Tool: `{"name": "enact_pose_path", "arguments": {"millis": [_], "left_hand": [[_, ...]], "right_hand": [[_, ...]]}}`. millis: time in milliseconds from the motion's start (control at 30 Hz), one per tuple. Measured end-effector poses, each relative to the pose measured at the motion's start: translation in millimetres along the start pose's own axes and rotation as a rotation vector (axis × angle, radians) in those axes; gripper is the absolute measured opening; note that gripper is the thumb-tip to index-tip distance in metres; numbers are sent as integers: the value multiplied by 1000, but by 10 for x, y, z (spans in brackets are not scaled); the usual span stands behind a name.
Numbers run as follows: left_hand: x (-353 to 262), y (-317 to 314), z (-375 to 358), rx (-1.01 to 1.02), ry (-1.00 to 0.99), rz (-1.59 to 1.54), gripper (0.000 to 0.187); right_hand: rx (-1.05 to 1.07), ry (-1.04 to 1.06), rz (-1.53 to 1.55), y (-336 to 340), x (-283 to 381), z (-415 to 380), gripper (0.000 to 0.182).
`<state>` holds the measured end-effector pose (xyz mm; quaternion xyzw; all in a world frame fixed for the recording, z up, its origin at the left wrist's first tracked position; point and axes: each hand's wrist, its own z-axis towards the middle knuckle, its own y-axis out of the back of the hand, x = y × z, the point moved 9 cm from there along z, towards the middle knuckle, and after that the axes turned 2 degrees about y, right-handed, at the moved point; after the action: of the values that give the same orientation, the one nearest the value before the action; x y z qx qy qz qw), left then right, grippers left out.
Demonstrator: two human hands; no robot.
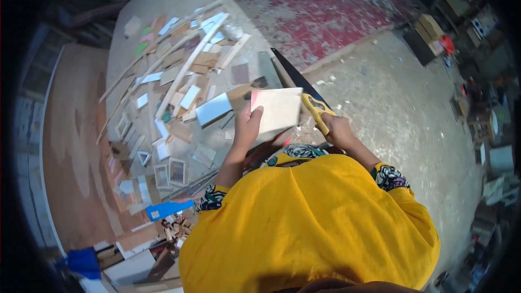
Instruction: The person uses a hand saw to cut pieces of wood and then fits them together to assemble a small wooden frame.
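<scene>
A pale, roughly square wooden board (278,109) is held in my left hand (247,125), with the thumb on its top face near the left edge. My right hand (340,130) is wrapped round the yellow handle (315,109) of a handsaw. The saw's dark blade (296,75) points away to the upper left, beyond the board's right corner. A white-topped block (214,109) lies just left of the board.
Wood strips and offcuts (190,65) cover the floor at the left. Small frames (178,172) and a blue tool (169,209) lie nearer. A large brown panel (73,146) stands far left. Beyond is a worn red floor patch (320,11); clutter (491,157) lines the right.
</scene>
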<state>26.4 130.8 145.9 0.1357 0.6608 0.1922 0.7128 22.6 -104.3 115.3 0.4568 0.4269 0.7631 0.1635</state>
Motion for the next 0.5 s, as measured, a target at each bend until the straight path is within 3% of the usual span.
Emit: {"name": "enact_pose_path", "arguments": {"millis": [67, 133, 200, 267, 333, 467, 500], "left_hand": [[63, 124, -194, -31, 181, -678, 29], [30, 291, -371, -47, 233, -725, 31], [75, 343, -521, -67, 305, -886, 32], [95, 448, -636, -103, 309, -879, 33], [138, 514, -706, -137, 314, -870, 33], [155, 620, -785, -251, 317, -703, 34], [131, 619, -786, -254, 314, -647, 34]], "right_hand": [[70, 98, -104, -415, -39, 160, 16], [102, 247, -173, -652, 99, 328, 15], [214, 237, -208, -827, 120, 472, 16], [149, 448, -130, -910, 257, 642, 18], [287, 504, -152, -1015, 259, 804, 15], [227, 240, -144, -818, -77, 1463, 15], [145, 259, 21, -618, 82, 1614, 17]]}}
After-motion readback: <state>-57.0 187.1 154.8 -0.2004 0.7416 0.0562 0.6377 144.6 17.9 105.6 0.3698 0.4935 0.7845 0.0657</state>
